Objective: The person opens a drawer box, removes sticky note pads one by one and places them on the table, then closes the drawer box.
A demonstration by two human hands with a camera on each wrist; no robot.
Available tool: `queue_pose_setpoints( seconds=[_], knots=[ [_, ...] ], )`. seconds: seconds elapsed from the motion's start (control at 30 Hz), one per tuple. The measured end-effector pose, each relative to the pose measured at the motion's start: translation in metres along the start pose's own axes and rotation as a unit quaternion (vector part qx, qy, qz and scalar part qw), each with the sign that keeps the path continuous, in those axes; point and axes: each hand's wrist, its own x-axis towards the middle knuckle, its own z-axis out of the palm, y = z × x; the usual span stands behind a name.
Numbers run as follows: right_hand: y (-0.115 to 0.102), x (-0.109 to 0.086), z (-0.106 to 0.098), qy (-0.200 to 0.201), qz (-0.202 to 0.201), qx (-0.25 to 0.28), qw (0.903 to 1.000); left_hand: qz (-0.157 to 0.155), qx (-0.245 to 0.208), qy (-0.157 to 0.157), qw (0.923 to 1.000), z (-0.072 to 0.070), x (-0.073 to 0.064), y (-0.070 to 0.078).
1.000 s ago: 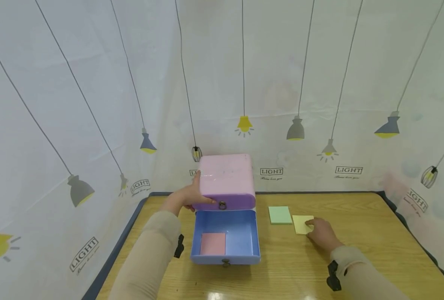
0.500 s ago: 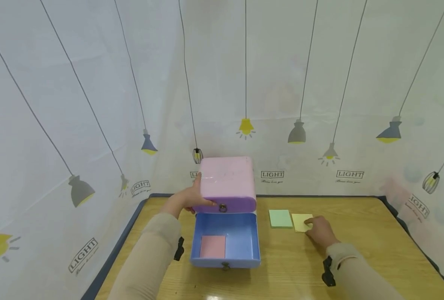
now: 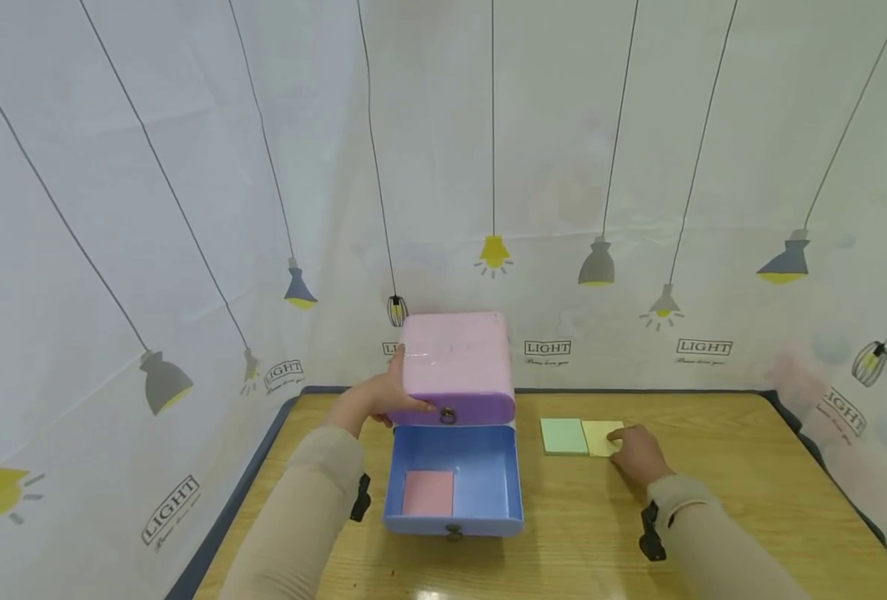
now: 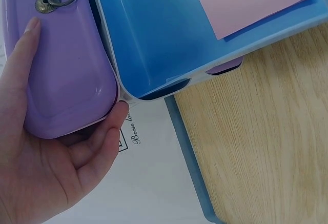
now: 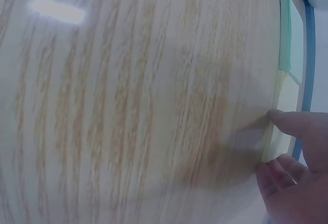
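A small chest of drawers with a pink top (image 3: 454,354) stands at the back middle of the table. My left hand (image 3: 379,396) grips its left side, the thumb on the purple upper drawer front (image 4: 72,75) by the ring pull, the fingers curled round the side. Below, the blue drawer (image 3: 484,471) is pulled out, and a pink sticky note pad (image 3: 427,494) lies in its left front part. On the table to the right, my right hand (image 3: 641,457) holds a yellow sticky note pad (image 3: 597,437) by its edges. Its left edge meets a green sticky note pad (image 3: 563,436).
The wooden table (image 3: 578,533) has a dark blue border (image 3: 638,390) along the back. Behind it hangs a white cloth (image 3: 428,167) printed with lamps, close to the chest.
My right hand has slid the yellow pad left and slightly back, up against the green pad. My left hand keeps its grip on the chest, and the drawer stays out.
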Motion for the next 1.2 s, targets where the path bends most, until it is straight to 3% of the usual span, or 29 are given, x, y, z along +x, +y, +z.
queue_pose_setpoints(
  seconds=[0.27,0.5,0.97,1.2],
  knots=[
    [0.006,0.006,0.005,0.005,-0.002,-0.002,1.0,0.001,-0.002,-0.005,1.0,-0.001,0.0,0.0],
    [0.0,0.004,0.003,-0.005,-0.001,0.004,1.0,-0.016,0.012,-0.012,0.9997,-0.002,0.006,-0.002],
    [-0.014,-0.008,-0.025,-0.055,0.027,0.013,0.998,-0.004,0.009,0.002,0.9999,0.002,-0.002,0.004],
    [-0.03,-0.008,-0.035,-0.068,0.006,0.021,0.9975,-0.004,0.005,-0.002,1.0,0.0,0.0,0.001]
  ],
)
